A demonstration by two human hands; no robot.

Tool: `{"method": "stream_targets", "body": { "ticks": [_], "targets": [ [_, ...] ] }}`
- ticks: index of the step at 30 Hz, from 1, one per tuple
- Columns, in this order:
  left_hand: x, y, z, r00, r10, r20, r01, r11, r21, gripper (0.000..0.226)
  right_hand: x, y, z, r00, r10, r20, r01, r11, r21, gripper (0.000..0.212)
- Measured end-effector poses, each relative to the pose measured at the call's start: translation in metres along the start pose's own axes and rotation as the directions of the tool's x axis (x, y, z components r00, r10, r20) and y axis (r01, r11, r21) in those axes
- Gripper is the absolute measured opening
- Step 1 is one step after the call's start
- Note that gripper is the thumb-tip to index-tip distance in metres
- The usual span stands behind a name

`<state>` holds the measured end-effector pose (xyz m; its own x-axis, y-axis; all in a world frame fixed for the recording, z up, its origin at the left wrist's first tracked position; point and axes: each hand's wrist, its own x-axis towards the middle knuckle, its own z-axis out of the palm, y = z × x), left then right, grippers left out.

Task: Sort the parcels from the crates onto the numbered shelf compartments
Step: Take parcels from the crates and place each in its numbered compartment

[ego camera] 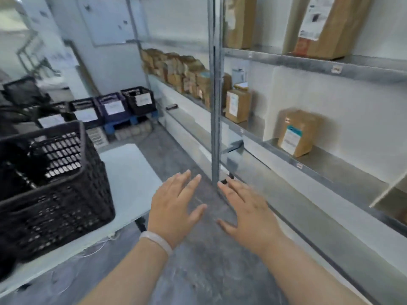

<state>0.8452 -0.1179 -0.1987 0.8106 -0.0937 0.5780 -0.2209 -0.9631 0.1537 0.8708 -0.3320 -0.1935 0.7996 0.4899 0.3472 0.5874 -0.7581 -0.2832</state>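
Parcels (pixel 176 71) of brown paper or card stand packed in a row in the far bay of the metal shelf unit (pixel 319 172), and single ones stand well apart in the near bay: a nearest parcel (pixel 297 133) on the middle level, a second parcel (pixel 236 105) just beyond it near the upright post (pixel 214 106), and a tall parcel (pixel 323 25) on the level above. They look boxy, fairly stiff and probably light, with a dry surface that should not slip; a hold across the two narrow sides, or one hand beneath, would likely serve, keeping fingers off the printed labels. Each stands upright with its long axis vertical and its label face turned out toward the aisle, the nearest one angled slightly left. Small tags (pixel 336 69) sit on the shelf edges, too blurred to read. The left hand (pixel 174 205), with a pale wristband (pixel 157 241), and the right hand (pixel 251 214) hover side by side over the grey floor (pixel 198 271), palms down, fingers spread, holding nothing. To the left a black crate (pixel 55 194) rests on a white table (pixel 130 172); its inside is too dark to tell whether parcels remain. More crates (pixel 112 106) with paper sheets on their fronts stand against the back wall.
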Motion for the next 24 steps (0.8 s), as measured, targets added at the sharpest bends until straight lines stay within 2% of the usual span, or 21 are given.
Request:
{"method": "stream_targets", "body": {
  "ticks": [4, 9, 13, 19, 24],
  "targets": [
    [-0.044, -0.078, -0.055, 0.991, -0.122, -0.049, 0.127, 0.987, 0.100, 0.063, 0.039, -0.089, 0.038, 0.989, -0.146, 0.027, 0.143, 0.985, 0.095, 0.079],
    [-0.092, -0.148, -0.109, 0.943, -0.319, -0.094, 0.331, 0.925, 0.187, 0.064, 0.083, -0.178, 0.075, 0.929, -0.364, 0.066, 0.353, 0.925, 0.138, 0.076],
    [-0.125, -0.193, -0.140, 0.880, -0.455, -0.138, 0.476, 0.848, 0.233, 0.065, 0.117, -0.241, 0.101, 0.879, -0.472, 0.066, 0.450, 0.868, 0.209, 0.075],
    [-0.145, -0.264, -0.180, 0.776, -0.582, -0.243, 0.630, 0.728, 0.271, 0.063, 0.176, -0.330, 0.139, 0.775, -0.632, 0.022, 0.594, 0.740, 0.316, 0.077],
    [-0.146, -0.319, -0.203, 0.673, -0.685, -0.278, 0.739, 0.608, 0.290, 0.067, 0.230, -0.382, 0.167, 0.687, -0.725, 0.039, 0.660, 0.646, 0.383, 0.077]
  ]
}}
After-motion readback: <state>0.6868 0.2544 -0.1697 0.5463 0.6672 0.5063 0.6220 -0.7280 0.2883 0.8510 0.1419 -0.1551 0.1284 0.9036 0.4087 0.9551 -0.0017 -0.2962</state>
